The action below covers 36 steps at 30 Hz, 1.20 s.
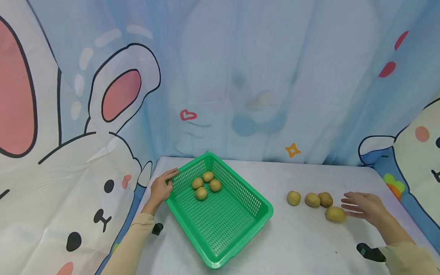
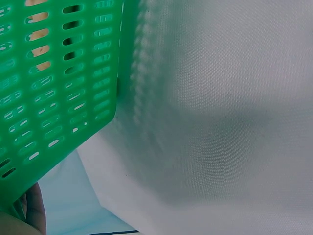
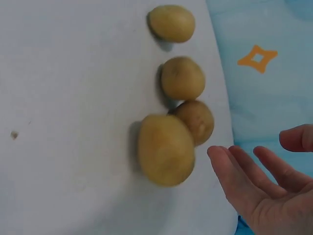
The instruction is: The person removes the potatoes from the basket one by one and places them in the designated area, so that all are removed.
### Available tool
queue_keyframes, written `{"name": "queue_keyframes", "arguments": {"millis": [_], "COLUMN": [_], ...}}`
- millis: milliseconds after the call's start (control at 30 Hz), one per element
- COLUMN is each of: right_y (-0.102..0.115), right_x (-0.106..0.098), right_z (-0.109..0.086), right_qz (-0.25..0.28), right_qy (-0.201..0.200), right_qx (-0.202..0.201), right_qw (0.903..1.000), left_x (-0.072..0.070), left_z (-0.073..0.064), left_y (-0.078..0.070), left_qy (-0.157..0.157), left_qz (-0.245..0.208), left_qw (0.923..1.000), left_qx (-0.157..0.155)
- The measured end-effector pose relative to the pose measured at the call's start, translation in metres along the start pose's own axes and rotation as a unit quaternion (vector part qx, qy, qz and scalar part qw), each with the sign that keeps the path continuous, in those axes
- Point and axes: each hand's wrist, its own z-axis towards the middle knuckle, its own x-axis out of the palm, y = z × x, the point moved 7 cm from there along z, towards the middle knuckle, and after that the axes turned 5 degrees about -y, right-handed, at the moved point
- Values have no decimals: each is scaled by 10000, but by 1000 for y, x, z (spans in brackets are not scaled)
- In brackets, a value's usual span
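A green perforated plastic basket [image 1: 240,183] stands at an angle on the white-covered table, with several potatoes [image 1: 215,185] near its back left corner. My left hand [image 1: 160,191] grips the basket's left corner by the rim; the left wrist view has fingers [image 2: 35,208] at that rim. On the right, a large potato [image 3: 166,151] touches a darker potato [image 3: 196,122], and a round potato [image 3: 183,78] adjoins the darker one. A further potato [image 1: 293,198] lies apart to their left. My right hand [image 1: 368,208] hovers just right of the large potato, fingers spread, holding nothing.
A white cloth [image 1: 275,244] covers the table. Behind it hangs a blue curtain [image 1: 223,76] with cartoon prints, and a rabbit-printed sheet [image 1: 75,191] borders the left side. A small dark speck [image 3: 14,134] lies on the cloth near the right hand.
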Motion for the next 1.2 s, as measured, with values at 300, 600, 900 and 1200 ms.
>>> {"name": "queue_keyframes", "arguments": {"millis": [300, 600, 900, 1200], "right_y": [51, 115, 177, 192], "right_x": [54, 134, 221, 311], "right_z": [5, 1, -17, -20], "right_qz": [-367, 114, 242, 330], "right_qy": [675, 1429, 1933, 2125], "right_qx": [-594, -918, -1373, -1444], "right_qw": [9953, 9854, 9712, 9659], "left_x": [-1, -1, 0, 1], "left_z": [1, 1, 2, 3], "left_y": [1, 2, 1, 3], "left_qy": [64, 95, 12, 15], "left_qz": [78, 136, 120, 141], "left_qw": [9999, 9998, 9999, 9999], "left_qx": [-76, -105, -11, -70]}}
